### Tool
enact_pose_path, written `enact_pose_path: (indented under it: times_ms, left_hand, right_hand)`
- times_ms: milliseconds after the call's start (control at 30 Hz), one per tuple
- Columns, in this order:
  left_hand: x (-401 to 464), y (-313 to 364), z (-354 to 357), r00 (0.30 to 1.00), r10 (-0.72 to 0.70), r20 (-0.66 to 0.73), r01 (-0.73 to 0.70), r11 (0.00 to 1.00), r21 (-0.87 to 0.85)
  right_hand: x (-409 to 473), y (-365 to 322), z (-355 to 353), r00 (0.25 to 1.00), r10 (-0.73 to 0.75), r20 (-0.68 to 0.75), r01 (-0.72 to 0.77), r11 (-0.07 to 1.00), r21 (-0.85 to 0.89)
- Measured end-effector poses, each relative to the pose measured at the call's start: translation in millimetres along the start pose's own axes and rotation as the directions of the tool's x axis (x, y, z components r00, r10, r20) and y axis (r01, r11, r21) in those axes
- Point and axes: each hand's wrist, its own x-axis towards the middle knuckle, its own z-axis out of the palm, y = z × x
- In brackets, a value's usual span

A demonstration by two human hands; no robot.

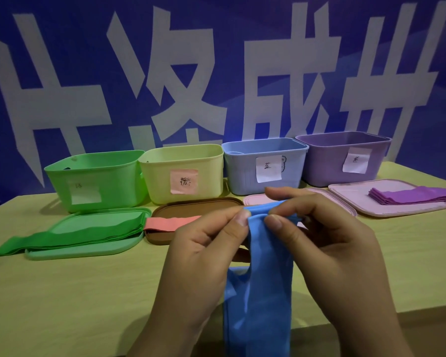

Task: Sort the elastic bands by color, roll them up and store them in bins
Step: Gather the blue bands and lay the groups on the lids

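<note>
I hold a blue elastic band (263,287) up in front of me. My left hand (204,261) and my right hand (327,243) both pinch its top end, which looks folded over. The rest hangs down past the table's front edge. Behind stand a green bin (95,176), a yellow bin (183,171) with a pink label, a blue bin (265,163) and a purple bin (343,158). Green bands (70,235) lie on a green lid (88,249). A pink band (170,222) rests on a brown lid (196,206). Purple bands (410,195) lie folded on a pink lid (350,194).
Another pink lid (255,198) lies in front of the blue bin, mostly hidden by my hands. The yellow table (75,292) has its front edge low in view. A blue banner with large white characters (191,86) closes off the back.
</note>
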Motion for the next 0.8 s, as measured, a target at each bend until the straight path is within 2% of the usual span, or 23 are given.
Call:
enact_pose_path:
  times_ms: [267,433,533,800]
  left_hand:
    - [-1.7,4.3,-0.6,1.0,0.015,0.022,-0.015,0.999,0.028]
    - [-1.8,4.0,2.6,0.984,0.145,-0.108,-0.136,0.987,0.088]
    - [-1.9,6.1,-0.6,0.974,0.207,-0.094,-0.191,0.968,0.162]
    - [0.6,4.9,-7.7,0.979,0.162,-0.123,-0.142,0.977,0.159]
  right_hand:
    - [-1.4,-1.1,1.5,0.999,-0.02,-0.032,0.02,0.999,-0.028]
    - [-0.8,-1.6,0.0,0.999,-0.043,-0.021,0.042,0.997,-0.059]
    - [-1.5,-1.3,0.0,0.999,-0.041,-0.024,0.04,0.999,-0.026]
    - [-2.0,-3.5,0.5,1.0,-0.012,0.004,0.012,0.999,0.041]
